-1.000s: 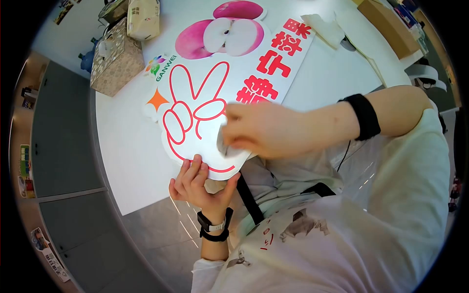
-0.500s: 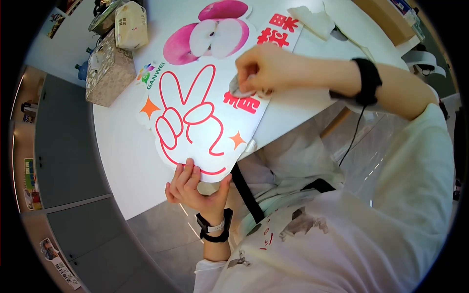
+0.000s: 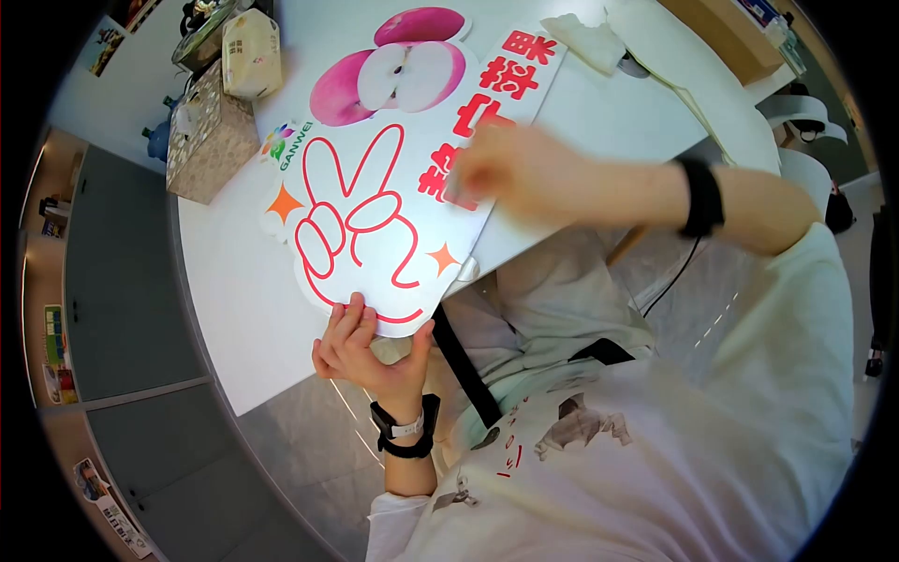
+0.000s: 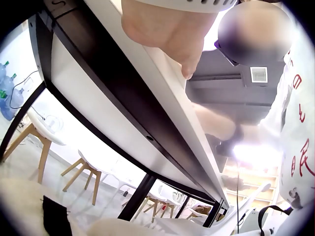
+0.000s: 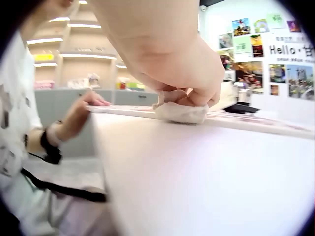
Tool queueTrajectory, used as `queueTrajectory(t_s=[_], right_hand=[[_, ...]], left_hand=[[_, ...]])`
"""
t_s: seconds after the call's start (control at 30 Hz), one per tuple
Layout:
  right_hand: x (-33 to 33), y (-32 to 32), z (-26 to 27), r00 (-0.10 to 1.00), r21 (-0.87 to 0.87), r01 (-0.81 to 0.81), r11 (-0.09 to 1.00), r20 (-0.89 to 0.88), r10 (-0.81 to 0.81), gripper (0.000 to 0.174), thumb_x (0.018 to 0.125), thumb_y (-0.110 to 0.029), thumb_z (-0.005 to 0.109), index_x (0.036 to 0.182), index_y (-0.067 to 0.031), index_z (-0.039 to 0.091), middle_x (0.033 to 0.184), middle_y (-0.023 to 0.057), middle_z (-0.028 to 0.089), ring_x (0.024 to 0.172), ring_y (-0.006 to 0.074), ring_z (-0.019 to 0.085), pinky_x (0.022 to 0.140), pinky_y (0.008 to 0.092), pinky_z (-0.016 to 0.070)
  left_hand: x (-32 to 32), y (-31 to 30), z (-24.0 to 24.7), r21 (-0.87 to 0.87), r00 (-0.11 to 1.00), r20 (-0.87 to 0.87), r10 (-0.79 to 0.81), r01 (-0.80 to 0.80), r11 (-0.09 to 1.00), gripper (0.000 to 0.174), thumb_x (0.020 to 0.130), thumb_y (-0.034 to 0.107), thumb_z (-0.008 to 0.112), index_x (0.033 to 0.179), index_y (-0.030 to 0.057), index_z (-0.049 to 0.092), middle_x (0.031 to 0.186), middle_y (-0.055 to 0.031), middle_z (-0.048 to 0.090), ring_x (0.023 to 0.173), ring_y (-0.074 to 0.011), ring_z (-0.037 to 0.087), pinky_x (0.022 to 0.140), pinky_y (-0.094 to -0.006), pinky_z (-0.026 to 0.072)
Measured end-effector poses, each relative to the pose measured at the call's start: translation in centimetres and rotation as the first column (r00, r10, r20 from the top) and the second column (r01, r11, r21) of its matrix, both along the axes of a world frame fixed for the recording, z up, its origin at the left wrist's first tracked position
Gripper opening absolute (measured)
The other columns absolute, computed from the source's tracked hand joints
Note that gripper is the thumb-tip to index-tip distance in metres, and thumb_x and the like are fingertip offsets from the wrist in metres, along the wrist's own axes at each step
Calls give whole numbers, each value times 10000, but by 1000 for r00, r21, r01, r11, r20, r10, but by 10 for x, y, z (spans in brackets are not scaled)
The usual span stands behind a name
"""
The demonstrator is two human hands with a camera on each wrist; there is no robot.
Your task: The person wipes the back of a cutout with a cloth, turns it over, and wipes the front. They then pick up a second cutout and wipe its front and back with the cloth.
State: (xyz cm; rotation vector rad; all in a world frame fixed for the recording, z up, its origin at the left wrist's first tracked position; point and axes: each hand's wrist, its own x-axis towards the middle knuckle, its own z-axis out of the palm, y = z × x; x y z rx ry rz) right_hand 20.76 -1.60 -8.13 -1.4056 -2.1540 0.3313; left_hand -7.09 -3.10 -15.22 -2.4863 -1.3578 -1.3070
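A white cut-out sign [image 3: 379, 267] lies on the white table [image 3: 234, 309], printed with pink apples, red characters and a red outlined V-sign hand. My left hand [image 3: 370, 356] rests at its rounded near end, fingers lying on the top face and thumb at the edge. Between the bent fingers of my right hand [image 3: 529, 178] is a crumpled white tissue [image 5: 182, 112], pinched against the sign's face. In the head view this hand is blurred and covers part of the lower red characters. The left wrist view shows the left thumb [image 4: 189, 64] hanging beside the table edge.
A patterned box [image 3: 211, 140] and a soft tissue pack [image 3: 251, 54] stand at the back left. Crumpled whitish sheets [image 3: 585, 42] lie past the sign's far right, near a cardboard box [image 3: 726, 37]. A small whitish object [image 3: 468, 270] sits at the table's near edge.
My right hand has moved with the tissue from the outlined hand's palm area up to the red characters, then slightly back toward me. The left hand keeps its place on the sign.
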Motion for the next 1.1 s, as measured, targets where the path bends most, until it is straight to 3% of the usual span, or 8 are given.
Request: queueTrajectory(t_s=[0.1, 0.27, 0.4, 0.47, 0.7, 0.77, 0.9, 1.1], right_hand=[[-68, -29, 9, 995, -94, -92, 991, -34, 89, 93, 785, -107, 621, 868, -98, 581, 816, 89, 510, 694, 283, 567, 618, 401, 463], [-39, -26, -1, 999, 34, -10, 999, 35, 8, 73, 805, -82, 609, 875, -99, 602, 821, 93, 515, 726, 284, 567, 636, 373, 460], [77, 15, -1, 928, -22, 353, 935, -116, -353, 54, 793, 36, 611, 795, -5, 575, 773, 105, 595, 711, 192, 581, 682, 331, 483], [130, 32, 8, 859, 11, 484, 875, 185, -477, 105, 784, -9, 655, 777, -17, 551, 738, 93, 598, 668, 172, 550, 611, 322, 431], [151, 38, 21, 843, -80, 494, 866, 285, -455, 73, 812, -76, 663, 834, -68, 594, 794, 69, 628, 674, 162, 549, 592, 332, 417], [150, 31, 38, 840, -342, 441, 830, -168, -516, 113, 841, -82, 635, 946, -59, 597, 913, 56, 637, 750, 154, 573, 648, 318, 452], [97, -37, 61, 281, -380, 23, 925, -885, -371, 312, 878, -53, 546, 1188, -19, 543, 1068, 59, 622, 931, 131, 618, 797, 283, 506], [58, -84, 32, -250, -133, -296, 946, -945, -211, 362, 930, -70, 434, 1285, -17, 482, 1227, 92, 569, 1068, 197, 582, 936, 362, 471]], left_hand=[[0, 1, 0, 17, 1000, 15, -17, 17, 1000, 567, 681, 451, 793, 1050, 91, 560, 1206, -53, 602, 1181, -238, 498, 1043, -439, 183], [-1, -3, 1, 20, 1000, 17, -21, 21, 1000, 510, 709, 398, 776, 1048, 76, 571, 1199, -74, 614, 1183, -260, 506, 1041, -432, 210], [1, -3, 5, 22, 999, 13, -29, 29, 999, 468, 723, 316, 771, 1058, 57, 572, 1206, -88, 617, 1187, -270, 504, 1039, -416, 232], [1, -2, 4, 24, 999, 15, -31, 30, 999, 463, 718, 307, 775, 1050, 59, 568, 1204, -87, 618, 1186, -269, 506, 1037, -416, 235], [-5, -4, 12, -40, 996, 13, -84, 85, 996, 444, 689, 228, 791, 1023, 82, 538, 1213, -95, 603, 1181, -286, 504, 1067, -472, 237], [-7, 0, 11, -68, 994, 33, -102, 104, 992, 429, 701, 216, 776, 1026, 82, 530, 1226, -105, 591, 1197, -300, 492, 1084, -496, 226], [-72, -11, 30, -166, 997, -8, -82, 79, 983, 374, 770, 191, 676, 1086, 59, 528, 1270, -142, 544, 1275, -334, 431, 1106, -528, 180], [-98, -10, 53, -122, 987, 104, 127, -114, 986, 367, 855, 74, 493, 1205, -34, 471, 1337, -207, 477, 1329, -370, 359, 1111, -500, 211]])
